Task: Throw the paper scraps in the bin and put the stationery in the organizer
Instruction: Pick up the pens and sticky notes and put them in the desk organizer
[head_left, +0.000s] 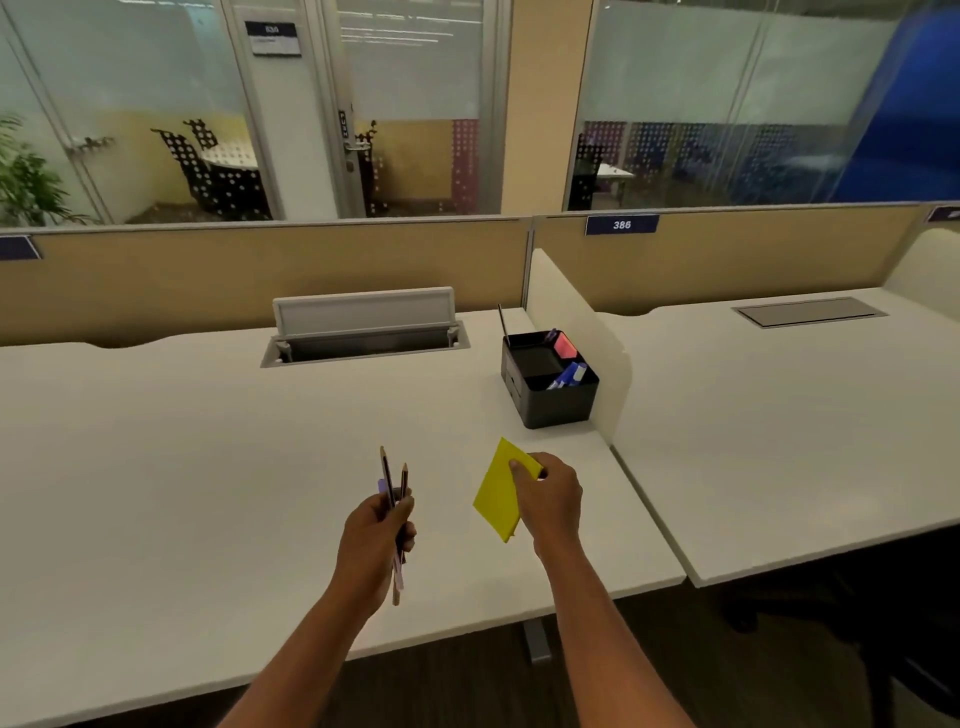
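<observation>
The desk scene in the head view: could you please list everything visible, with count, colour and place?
organizer: one, black, right rear of the desk by the divider
markers: a few, blue, in the organizer's front compartment
pink pad: one, in the organizer's rear compartment
cable hatch: one, grey, lid up, rear centre of the desk
desk: one, white
divider: one, white, right of the organizer
pencils: at least two, dark, in the left hand
yellow pad: one, in the right hand
left hand: closed on the pencils
right hand: closed on the yellow pad

White desks (208, 447) sit near, tan partitions (260, 275) behind them; far off, frosted glass walls (405, 78) enclose meeting rooms (dotted chairs (218, 166) inside), a plant (26, 176) far left.
</observation>
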